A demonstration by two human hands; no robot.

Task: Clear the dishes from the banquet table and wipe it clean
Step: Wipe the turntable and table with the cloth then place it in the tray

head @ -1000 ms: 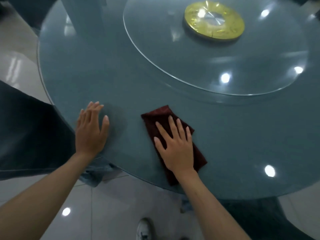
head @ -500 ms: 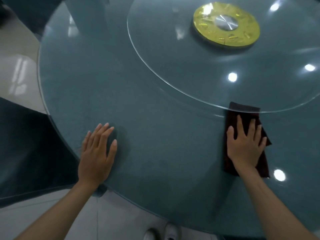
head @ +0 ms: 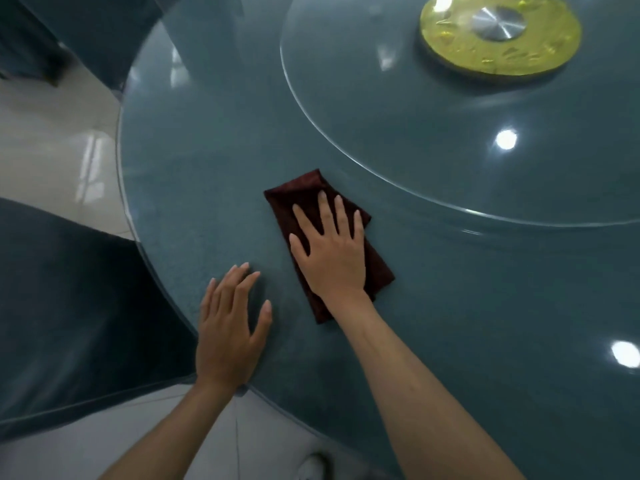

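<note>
No dishes show on the part of the worktop (head: 207, 168) we can see, nor on the glass turntable (head: 398, 126) with its gold hub (head: 450, 43). So clearing looks finished to us, and we are in the wiping.

The dark red cloth (head: 298, 192), folded to an oblong, lies on the outer ring of the worktop, between the near edge and the turntable's rim, touching neither. Our right hand (head: 329, 251) lies flat on it, the grip fully open, with fingers straight and spread, pressing rather than clasping. Our left hand (head: 230, 327) is just as open and holds nothing, palm down at the worktop's near edge, just beside the cloth.

How much of the ring is already wiped we cannot tell; the far side is out of view.

Half a second ago the cloth was well to the right, its end at the turntable's rim — it has swept back left, close to the bracing hand, which has kept its place at the edge.
</note>
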